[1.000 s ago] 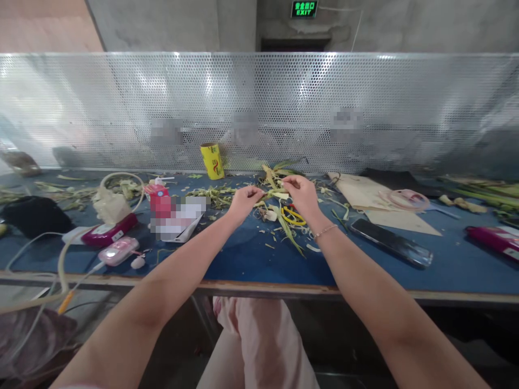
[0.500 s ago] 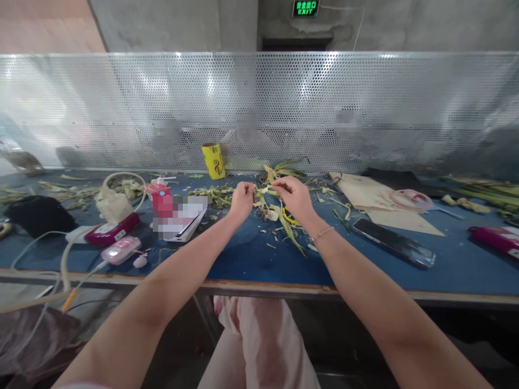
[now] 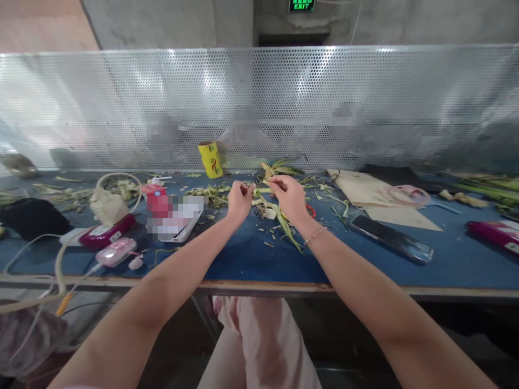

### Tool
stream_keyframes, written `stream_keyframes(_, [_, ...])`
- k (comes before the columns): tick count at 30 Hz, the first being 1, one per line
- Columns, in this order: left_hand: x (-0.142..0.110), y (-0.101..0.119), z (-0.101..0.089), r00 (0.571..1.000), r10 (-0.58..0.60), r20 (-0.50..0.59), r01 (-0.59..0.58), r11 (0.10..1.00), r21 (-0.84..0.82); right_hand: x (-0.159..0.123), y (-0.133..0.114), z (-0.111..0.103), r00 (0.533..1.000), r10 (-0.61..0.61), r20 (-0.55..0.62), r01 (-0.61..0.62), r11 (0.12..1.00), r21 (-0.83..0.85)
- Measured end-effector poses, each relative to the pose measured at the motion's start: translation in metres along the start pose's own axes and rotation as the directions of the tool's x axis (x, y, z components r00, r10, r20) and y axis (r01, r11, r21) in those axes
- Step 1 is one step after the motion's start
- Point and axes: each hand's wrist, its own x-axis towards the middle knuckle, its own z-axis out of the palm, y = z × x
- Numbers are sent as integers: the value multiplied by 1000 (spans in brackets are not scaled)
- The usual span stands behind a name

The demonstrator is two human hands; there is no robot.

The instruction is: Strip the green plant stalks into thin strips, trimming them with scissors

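Two narrow pinches, from the left hand (image 3: 240, 202) and the right hand (image 3: 292, 199), seem to hold a slim pale-green plant strip (image 3: 264, 190), which probably calls for light, even tension so that it does not crush or tear. The strip bridges the small gap between both sets of fingertips, right of heaped leaf scraps (image 3: 211, 193) and on the far side of a long leaf (image 3: 288, 229), though its ends are too small to make out.
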Motion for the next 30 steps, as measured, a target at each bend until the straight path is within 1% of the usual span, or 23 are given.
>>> stream_keyframes(1, [-1, 0, 0, 1000, 4, 0, -4, 1000, 20, 0, 0, 0, 1000, 8, -11, -8, 1000, 22])
stream_keyframes(3, [-2, 1, 0, 999, 16, 46, -17, 1000, 23, -1, -1, 1, 999, 24, -25, -23, 998, 50])
stream_keyframes(6, [-5, 5, -1, 993, 6, 119, -1, 999, -40, -1, -2, 1, 998, 38, -44, -35, 997, 68])
stream_keyframes(9, [-9, 9, -2, 992, -45, 115, 57, 992, -108, 0, -1, 0, 997, 44, -67, -39, 996, 75])
stream_keyframes(11, [-10, 12, -3, 994, -47, 94, 60, 989, -136, 1, 1, 0, 996, 43, -84, -39, 998, 57])
stream_keyframes(12, [-11, 13, -3, 995, -17, 97, 30, 991, -130, 1, 2, -1, 995, 38, -94, -34, 999, 39])
stream_keyframes(14, [-12, 15, -6, 988, 92, 126, -87, 995, -46, 2, 4, -1, 994, 18, -108, -19, 1000, -1])
stream_keyframes(16, [-13, 16, -8, 968, 204, 148, -222, 969, 113, 3, 6, -2, 994, -6, -109, 2, 1000, -30])
stream_keyframes(17, [-13, 17, -8, 959, 244, 147, -270, 943, 195, 3, 6, -2, 994, -20, -103, 16, 999, -39])
stream_keyframes(18, [-13, 17, -8, 953, 272, 136, -300, 917, 263, 2, 6, -3, 995, -38, -95, 34, 998, -48])
stream_keyframes(20, [-13, 17, -7, 943, 303, 134, -331, 883, 332, 1, 5, -4, 993, -94, -78, 88, 993, -80])
stream_keyframes(22, [-10, 15, -6, 937, 305, 169, -346, 879, 330, 0, 2, -6, 986, -160, -53, 152, 980, -126])
stream_keyframes(24, [-7, 13, -5, 931, 301, 207, -351, 892, 285, -2, -2, -6, 978, -210, -15, 204, 962, -179])
stream_keyframes(28, [-2, 9, -7, 914, 330, 236, -374, 910, 178, -5, -10, -5, 961, -270, 64, 277, 931, -237])
stream_keyframes(30, [0, 7, -8, 901, 353, 253, -391, 913, 116, -7, -13, -3, 956, -282, 79, 293, 926, -238])
